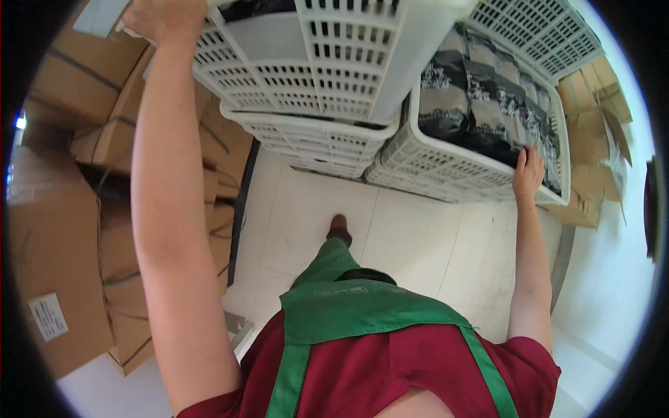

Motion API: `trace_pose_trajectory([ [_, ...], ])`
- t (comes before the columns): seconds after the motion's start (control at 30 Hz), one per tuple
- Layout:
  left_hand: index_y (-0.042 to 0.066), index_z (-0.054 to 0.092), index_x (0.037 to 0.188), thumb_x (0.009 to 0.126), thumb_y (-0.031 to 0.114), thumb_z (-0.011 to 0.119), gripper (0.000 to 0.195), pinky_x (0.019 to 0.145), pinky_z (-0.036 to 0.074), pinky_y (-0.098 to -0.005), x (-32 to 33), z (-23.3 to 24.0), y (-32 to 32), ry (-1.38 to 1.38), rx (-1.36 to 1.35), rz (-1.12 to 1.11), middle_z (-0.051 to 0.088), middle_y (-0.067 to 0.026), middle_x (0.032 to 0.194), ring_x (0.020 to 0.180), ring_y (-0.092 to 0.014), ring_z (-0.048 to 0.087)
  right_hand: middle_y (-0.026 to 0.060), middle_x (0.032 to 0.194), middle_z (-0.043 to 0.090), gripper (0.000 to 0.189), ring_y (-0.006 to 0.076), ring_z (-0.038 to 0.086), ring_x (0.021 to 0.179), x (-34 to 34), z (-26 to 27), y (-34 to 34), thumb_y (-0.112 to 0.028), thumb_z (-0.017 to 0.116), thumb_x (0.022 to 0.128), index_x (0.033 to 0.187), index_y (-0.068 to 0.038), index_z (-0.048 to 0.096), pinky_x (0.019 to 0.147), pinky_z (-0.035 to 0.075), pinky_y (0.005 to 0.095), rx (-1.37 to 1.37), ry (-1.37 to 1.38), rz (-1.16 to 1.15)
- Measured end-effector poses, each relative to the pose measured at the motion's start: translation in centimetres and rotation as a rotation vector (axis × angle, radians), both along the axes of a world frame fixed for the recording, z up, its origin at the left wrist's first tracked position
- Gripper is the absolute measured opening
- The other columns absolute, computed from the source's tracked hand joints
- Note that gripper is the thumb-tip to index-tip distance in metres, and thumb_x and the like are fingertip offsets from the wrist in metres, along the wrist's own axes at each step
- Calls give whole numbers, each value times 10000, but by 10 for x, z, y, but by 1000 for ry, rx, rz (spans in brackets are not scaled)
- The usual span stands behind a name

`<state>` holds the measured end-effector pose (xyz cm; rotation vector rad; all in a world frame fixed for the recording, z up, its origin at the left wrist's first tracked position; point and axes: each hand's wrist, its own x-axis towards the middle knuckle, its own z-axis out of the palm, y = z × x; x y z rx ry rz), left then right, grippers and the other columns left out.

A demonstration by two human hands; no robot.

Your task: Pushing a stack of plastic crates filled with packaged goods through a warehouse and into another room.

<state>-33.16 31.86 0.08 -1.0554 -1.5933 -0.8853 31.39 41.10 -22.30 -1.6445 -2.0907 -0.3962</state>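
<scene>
My left hand [164, 21] is raised at the top left, at the outer corner of a white slotted plastic crate [339, 57] stacked on other crates; its fingertips are partly hidden, so its grip is unclear. On the right, my right hand [529, 172] rests at the near rim of another white plastic crate [470, 149], fingers reaching over the edge beside the contents. That crate holds rows of packed dark and grey items [483, 89] in printed clear wrapping. A dark item shows through the top of the left crate.
Strapped cardboard boxes [57, 230] are stacked along the left. More cardboard boxes [590, 151] stand at the right against a white wall. A slotted crate [538, 31] rises behind the filled one. Pale floor tiles [407, 230] lie around my shoe.
</scene>
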Motion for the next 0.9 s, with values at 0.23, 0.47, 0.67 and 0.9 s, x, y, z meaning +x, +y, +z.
trace_pose_trajectory([
  [0.23,103,579,648,878,220,446,289,714,319,-408,22,-10,3,-3,167,-289,567,-52,657,688,-280,531,121,990,613,232,341,546,966,-3,11,-13,-267,529,935,1054,-78,590,839,407,449,-8,36,3],
  [0.47,80,521,622,864,164,454,265,704,323,-387,31,2,-3,-17,162,-277,528,-55,636,666,-273,508,113,999,610,225,334,533,987,-5,22,-14,-261,541,919,1043,-78,582,863,397,441,13,67,-35],
  [0.67,71,535,638,868,161,436,266,710,337,-421,34,3,1,-53,109,-207,576,-93,693,724,-319,540,104,1002,593,247,328,525,980,-2,30,-17,-266,576,890,1030,-63,567,844,394,444,15,70,-16],
  [0.9,72,538,649,867,172,434,261,743,350,-406,41,10,-9,-140,38,-173,574,-80,705,754,-293,544,116,1006,595,271,331,528,991,0,38,-18,-273,587,881,1039,-53,574,853,394,450,14,81,-7],
])
